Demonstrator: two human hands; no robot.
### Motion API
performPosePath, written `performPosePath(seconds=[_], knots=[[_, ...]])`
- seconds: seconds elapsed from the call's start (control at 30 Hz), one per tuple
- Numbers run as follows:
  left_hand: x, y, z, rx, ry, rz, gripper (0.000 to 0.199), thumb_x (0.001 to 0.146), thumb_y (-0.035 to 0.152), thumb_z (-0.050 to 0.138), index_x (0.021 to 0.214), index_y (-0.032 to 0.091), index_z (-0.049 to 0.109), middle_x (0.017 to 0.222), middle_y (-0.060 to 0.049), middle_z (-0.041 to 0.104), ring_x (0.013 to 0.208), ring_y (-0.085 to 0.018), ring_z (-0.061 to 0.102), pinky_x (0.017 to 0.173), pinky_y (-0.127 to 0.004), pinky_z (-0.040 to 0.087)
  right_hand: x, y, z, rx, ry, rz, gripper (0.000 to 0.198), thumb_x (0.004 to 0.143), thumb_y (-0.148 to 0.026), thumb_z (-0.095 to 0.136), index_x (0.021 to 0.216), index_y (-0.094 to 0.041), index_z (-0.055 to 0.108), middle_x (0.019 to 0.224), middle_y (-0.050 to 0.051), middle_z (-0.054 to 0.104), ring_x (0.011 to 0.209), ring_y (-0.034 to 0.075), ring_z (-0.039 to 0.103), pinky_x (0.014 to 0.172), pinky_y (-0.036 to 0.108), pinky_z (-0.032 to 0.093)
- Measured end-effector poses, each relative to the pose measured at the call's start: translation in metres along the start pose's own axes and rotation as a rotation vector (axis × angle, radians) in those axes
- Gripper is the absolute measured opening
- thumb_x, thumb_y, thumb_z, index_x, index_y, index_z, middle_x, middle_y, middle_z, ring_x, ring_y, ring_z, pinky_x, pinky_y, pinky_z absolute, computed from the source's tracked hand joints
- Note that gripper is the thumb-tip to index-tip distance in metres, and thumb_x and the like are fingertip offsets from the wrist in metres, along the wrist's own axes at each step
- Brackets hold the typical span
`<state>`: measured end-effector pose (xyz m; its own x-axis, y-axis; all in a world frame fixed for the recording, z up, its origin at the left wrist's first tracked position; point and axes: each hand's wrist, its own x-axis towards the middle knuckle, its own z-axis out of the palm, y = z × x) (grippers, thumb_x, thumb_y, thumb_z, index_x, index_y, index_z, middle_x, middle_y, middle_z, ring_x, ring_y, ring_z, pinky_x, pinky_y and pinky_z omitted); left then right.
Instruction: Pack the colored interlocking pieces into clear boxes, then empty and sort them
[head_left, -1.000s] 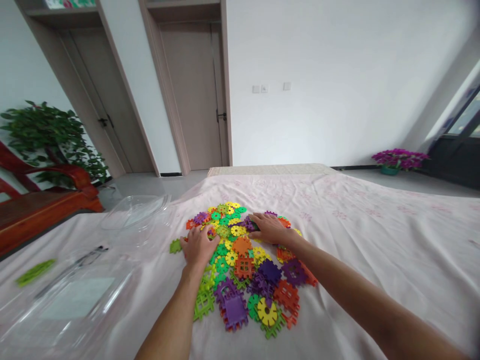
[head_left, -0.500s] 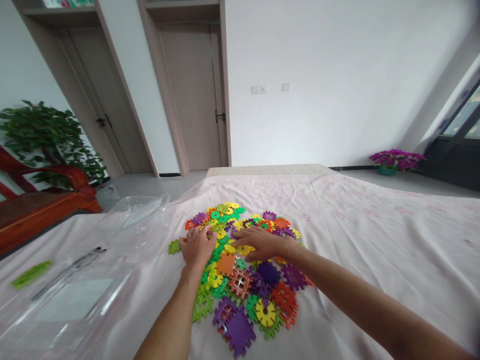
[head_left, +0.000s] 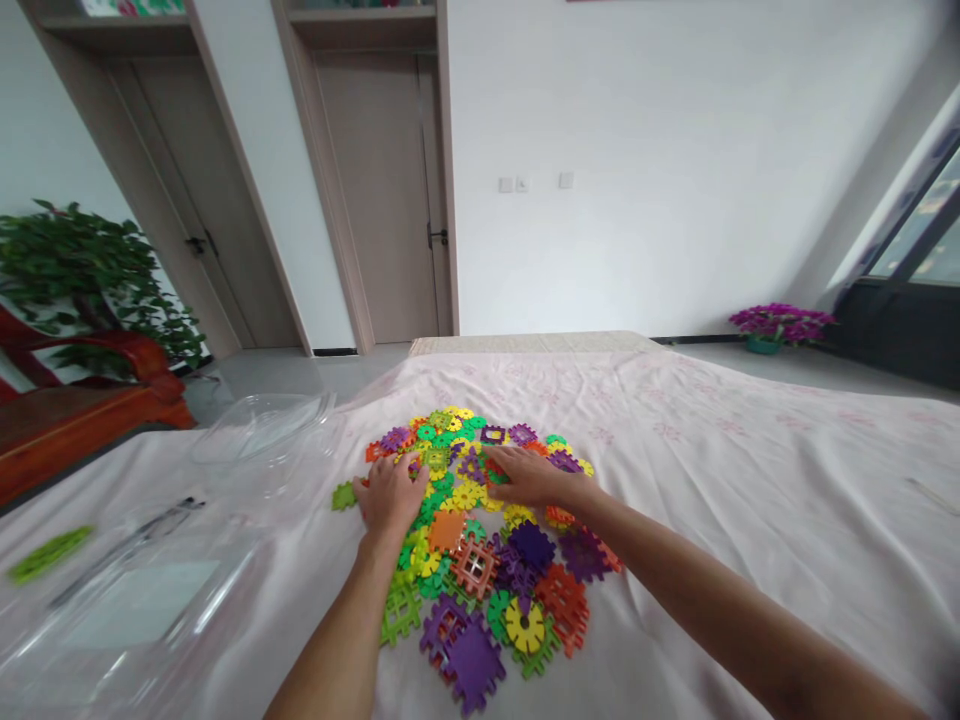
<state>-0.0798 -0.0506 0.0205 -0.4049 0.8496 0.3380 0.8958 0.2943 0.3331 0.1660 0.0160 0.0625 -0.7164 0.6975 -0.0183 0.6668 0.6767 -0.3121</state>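
A heap of coloured plastic interlocking pieces, square tiles and notched discs, lies spread over the cloth. My left hand (head_left: pixel 391 488) rests on the heap's left edge, fingers spread, near a light green square piece (head_left: pixel 344 496). My right hand (head_left: pixel 529 475) is laid over the right part of the heap, its fingers stretched out to the left and touching pieces. Between the hands are yellow discs (head_left: pixel 466 495) and green ones. Nearer to me lie an orange tile (head_left: pixel 446 531), a dark purple tile (head_left: pixel 532 546), a yellow disc (head_left: pixel 525 625) and a large purple tile (head_left: pixel 475 660).
Left of the heap stand a clear plastic container (head_left: pixel 262 430) and a clear lid or tray (head_left: pixel 142 600). A green piece (head_left: pixel 51 553) lies at far left. The pale patterned cloth (head_left: pixel 735 480) covers the table. A wooden chair (head_left: pixel 97 400) stands beyond.
My right hand has shifted slightly away from me, uncovering yellow discs in the middle of the heap. A dark purple square frame now shows beyond its fingers. My left hand has barely moved.
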Motion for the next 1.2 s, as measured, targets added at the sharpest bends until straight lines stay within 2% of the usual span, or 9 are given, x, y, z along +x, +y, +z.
performPosePath(seconds=[0.13,0.27,0.33,0.5,0.7,0.8,1.0,1.07,1.2], knots=[[0.000,0.000,-0.001,0.000,-0.011,-0.004,0.035,0.087,0.047,0.051,0.115,0.033,0.067,0.128,-0.006,0.064,0.125,-0.030,0.050,0.108,-0.058,0.026,-0.021,-0.017,-0.012,0.202,-0.041,-0.196,0.084,0.084,-0.058,0.061,0.154,-0.022,0.030,0.157,0.014,0.034,0.141,0.029,0.036,0.115,0.042,0.030],[0.000,0.000,-0.002,-0.004,-0.009,-0.010,0.035,0.087,0.045,0.051,0.116,0.033,0.067,0.128,-0.006,0.064,0.125,-0.030,0.050,0.109,-0.060,0.025,-0.059,-0.040,-0.008,0.115,-0.128,-0.382,0.107,0.064,-0.064,0.077,0.154,-0.032,0.029,0.160,0.010,0.028,0.145,0.036,0.026,0.117,0.054,0.019],[0.001,0.001,-0.002,-0.006,-0.009,-0.010,0.035,0.087,0.045,0.052,0.115,0.033,0.067,0.126,-0.007,0.064,0.125,-0.030,0.049,0.109,-0.061,0.024,-0.073,-0.051,0.000,0.078,-0.146,-0.442,0.105,0.064,-0.064,0.076,0.153,-0.036,0.028,0.160,0.008,0.027,0.145,0.036,0.024,0.118,0.056,0.015],[0.000,0.002,-0.004,-0.005,-0.026,-0.014,0.035,0.087,0.045,0.051,0.116,0.032,0.067,0.126,-0.007,0.064,0.125,-0.030,0.050,0.108,-0.060,0.025,-0.061,-0.053,0.012,-0.023,-0.027,-0.390,0.079,0.081,-0.062,0.063,0.150,-0.032,0.037,0.155,0.009,0.038,0.141,0.031,0.033,0.116,0.053,0.020],[0.000,0.002,-0.007,-0.007,-0.037,-0.017,0.035,0.088,0.046,0.050,0.118,0.033,0.066,0.131,-0.005,0.062,0.126,-0.029,0.049,0.110,-0.058,0.026,-0.018,-0.017,0.005,-0.204,0.157,-0.106,0.048,0.096,-0.048,0.048,0.138,-0.023,0.052,0.141,0.013,0.051,0.133,0.031,0.042,0.110,0.053,0.028],[0.000,0.001,-0.005,-0.015,-0.036,-0.016,0.035,0.089,0.045,0.050,0.117,0.033,0.066,0.130,-0.005,0.063,0.125,-0.029,0.050,0.109,-0.057,0.026,-0.025,-0.019,-0.002,-0.187,0.156,-0.137,0.054,0.097,-0.054,0.044,0.141,-0.024,0.049,0.145,0.013,0.048,0.135,0.031,0.039,0.111,0.054,0.026],[0.001,0.000,-0.001,0.004,-0.011,-0.011,0.035,0.089,0.045,0.049,0.117,0.033,0.066,0.127,-0.007,0.064,0.124,-0.030,0.050,0.108,-0.059,0.026,-0.048,-0.053,0.011,-0.081,-0.007,-0.446,0.083,0.088,-0.070,0.047,0.156,-0.030,0.022,0.159,0.007,0.032,0.145,0.030,0.026,0.119,0.050,0.013],[0.000,0.000,-0.001,0.008,-0.012,-0.008,0.035,0.089,0.045,0.048,0.117,0.033,0.066,0.127,-0.006,0.064,0.124,-0.029,0.050,0.109,-0.059,0.026,-0.039,-0.052,0.018,-0.102,0.006,-0.410,0.081,0.089,-0.068,0.046,0.156,-0.029,0.020,0.158,0.008,0.032,0.145,0.030,0.025,0.119,0.051,0.012],[0.000,0.000,-0.004,0.009,-0.032,-0.003,0.035,0.090,0.046,0.048,0.118,0.033,0.065,0.130,-0.006,0.063,0.125,-0.028,0.050,0.109,-0.057,0.027,-0.015,-0.031,0.017,-0.218,0.086,-0.248,0.065,0.094,-0.058,0.047,0.150,-0.027,0.037,0.153,0.008,0.042,0.143,0.030,0.029,0.118,0.054,0.013]])
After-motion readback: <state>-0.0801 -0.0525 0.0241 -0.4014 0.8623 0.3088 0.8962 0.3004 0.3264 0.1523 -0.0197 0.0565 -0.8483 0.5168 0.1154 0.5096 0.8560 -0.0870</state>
